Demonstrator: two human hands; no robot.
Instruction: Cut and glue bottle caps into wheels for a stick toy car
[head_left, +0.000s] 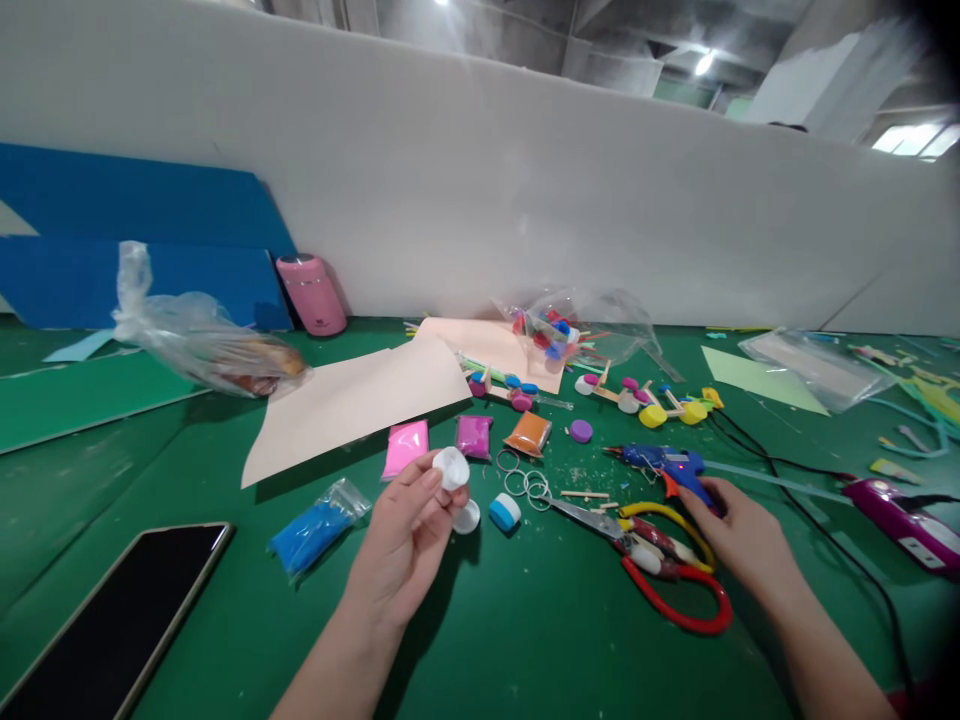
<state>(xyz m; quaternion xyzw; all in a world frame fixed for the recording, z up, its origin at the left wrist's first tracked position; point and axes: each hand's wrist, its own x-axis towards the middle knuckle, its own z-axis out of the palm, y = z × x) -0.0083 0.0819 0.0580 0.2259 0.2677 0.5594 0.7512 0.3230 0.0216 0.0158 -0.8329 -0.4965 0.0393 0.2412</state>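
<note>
My left hand (pixel 409 535) pinches a white bottle cap (pixel 451 468) between thumb and fingers, above the table. Another white cap (pixel 466 517) lies just behind those fingers, with a blue-and-white cap (pixel 505 512) to its right. At the right, my right hand (pixel 739 535) has its fingers closed around the handle of a blue glue gun (pixel 660 460), which lies low over the table with its nozzle to the left. A clear glue stick (pixel 772 480) sticks out of its back end. Scissors with red handles (pixel 675 595) and yellow-handled pliers (pixel 667 530) lie between my hands.
Nearby lie clay packets in pink (pixel 406 449), purple (pixel 474 437), orange (pixel 529 434) and blue (pixel 319 528), plus metal rings (pixel 515 483). Small stick-and-cap cars (pixel 611 390) stand behind. A phone (pixel 120 610) is front left, a purple power strip (pixel 904 525) right; black cables (pixel 817 530) cross there.
</note>
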